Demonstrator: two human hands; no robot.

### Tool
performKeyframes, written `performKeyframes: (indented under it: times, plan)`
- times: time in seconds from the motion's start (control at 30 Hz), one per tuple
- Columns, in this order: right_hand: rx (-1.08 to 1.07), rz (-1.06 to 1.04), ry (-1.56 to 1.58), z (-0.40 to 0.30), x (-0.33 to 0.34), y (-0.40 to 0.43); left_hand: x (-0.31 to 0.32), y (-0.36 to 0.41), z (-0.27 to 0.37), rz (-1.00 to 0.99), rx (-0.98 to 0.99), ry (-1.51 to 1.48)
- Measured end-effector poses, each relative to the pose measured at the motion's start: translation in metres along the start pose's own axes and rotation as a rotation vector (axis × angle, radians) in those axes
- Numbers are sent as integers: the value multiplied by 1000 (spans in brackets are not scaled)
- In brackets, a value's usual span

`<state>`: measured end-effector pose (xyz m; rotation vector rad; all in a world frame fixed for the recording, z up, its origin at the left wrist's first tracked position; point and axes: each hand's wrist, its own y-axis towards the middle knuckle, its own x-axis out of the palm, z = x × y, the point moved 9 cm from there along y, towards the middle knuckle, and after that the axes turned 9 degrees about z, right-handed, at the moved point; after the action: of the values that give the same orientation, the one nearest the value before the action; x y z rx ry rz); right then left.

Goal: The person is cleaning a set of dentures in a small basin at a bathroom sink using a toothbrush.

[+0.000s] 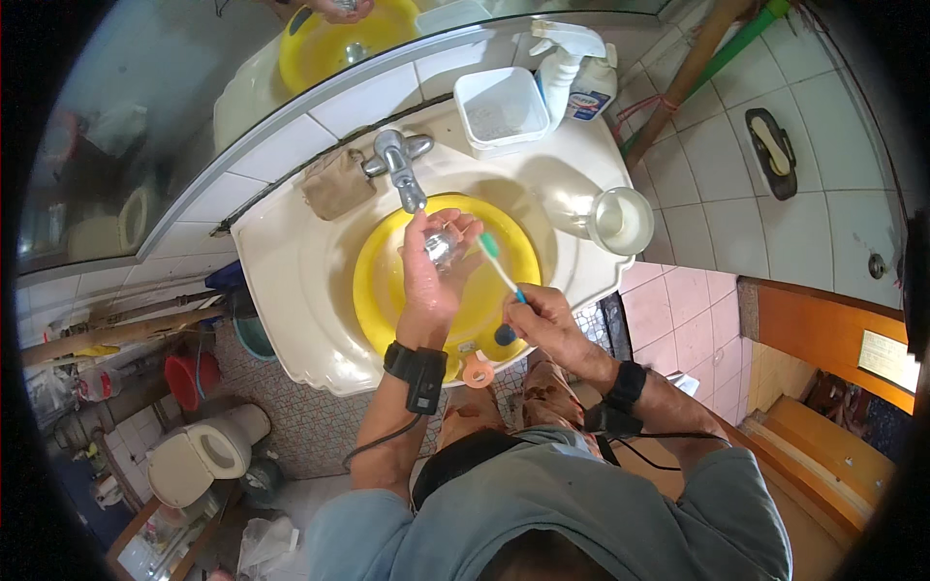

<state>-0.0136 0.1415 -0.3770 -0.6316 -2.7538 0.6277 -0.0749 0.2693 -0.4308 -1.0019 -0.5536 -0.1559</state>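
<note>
A shiny, clear or silvery rounded object point(440, 247) rests in my left hand point(434, 272), whose palm faces up beneath the spout of the chrome faucet point(401, 171). My right hand point(541, 316) grips a toothbrush point(503, 273) by its blue end; the green bristle head points at the left hand, close to its fingers. Below both hands a yellow plastic basin point(374, 305) sits in the cream washbasin point(298, 305). An orange ring-shaped item point(477, 370) lies at the yellow basin's near rim. Whether water is running cannot be told.
Right of the basin stands a clear glass jar point(621, 221). Behind it are a white plastic tub point(501, 109), a spray bottle point(563, 72) and another bottle point(592, 87). A brown cloth-like bundle point(338, 185) lies left of the faucet. A mirror point(174, 94) borders the back.
</note>
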Motion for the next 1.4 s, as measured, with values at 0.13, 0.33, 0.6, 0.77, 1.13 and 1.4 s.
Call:
performKeyframes:
  times: [0.13, 0.33, 0.6, 0.77, 1.13, 1.4]
  plan:
    - [18, 134, 37, -2, -42, -18, 7, -1, -8, -145, -103, -28]
    - [59, 213, 73, 10, -74, -38, 8, 5, -6, -248, 18, 40]
    - [36, 241, 39, 8, -87, -38, 23, -8, -9, -185, 206, 252]
    - [16, 337, 88, 4, -119, -56, 68, -24, -33, -341, 175, 521]
    - [-14, 583, 121, 27, -219, -138, 198, -28, -143, -653, 1069, 1610]
    - [-67, 775, 121, 52, -289, -180, 156, 37, -134, -586, 1016, 1201]
